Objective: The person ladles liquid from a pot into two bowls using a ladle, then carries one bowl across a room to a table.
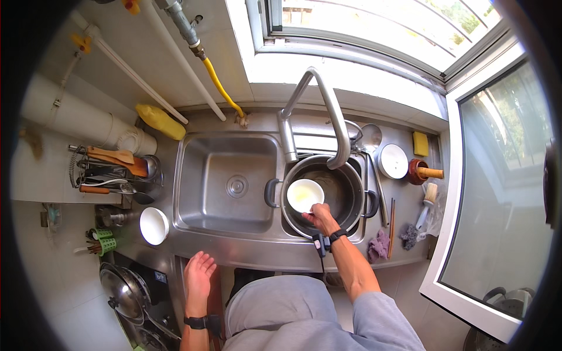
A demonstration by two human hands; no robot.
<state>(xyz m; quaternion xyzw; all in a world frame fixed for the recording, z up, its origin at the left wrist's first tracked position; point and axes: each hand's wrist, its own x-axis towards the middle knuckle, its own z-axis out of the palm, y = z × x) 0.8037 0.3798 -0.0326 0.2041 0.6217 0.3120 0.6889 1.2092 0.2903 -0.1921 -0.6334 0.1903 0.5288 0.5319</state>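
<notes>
My right hand [322,218] grips the near rim of a white bowl [303,193], which has a pale yellow tint inside. The bowl is over a large dark metal pot [351,193] with two black handles, standing in the right sink basin. Whether the bowl touches the pot's inside is hard to tell. A bent steel faucet [338,118] arches above the pot's far side. My left hand [199,270] is empty, fingers somewhat apart, near the counter's front edge. Another white bowl [154,226] sits on the counter to its upper left.
The left basin [210,175] has a drain. Right of the pot are a ladle [378,175], a white bowl [393,161], a mortar [417,172], chopsticks [391,228], a brush [426,204] and a purple cloth [378,246]. An open window sash [439,263] juts in at right. Left stands a utensil rack [114,173].
</notes>
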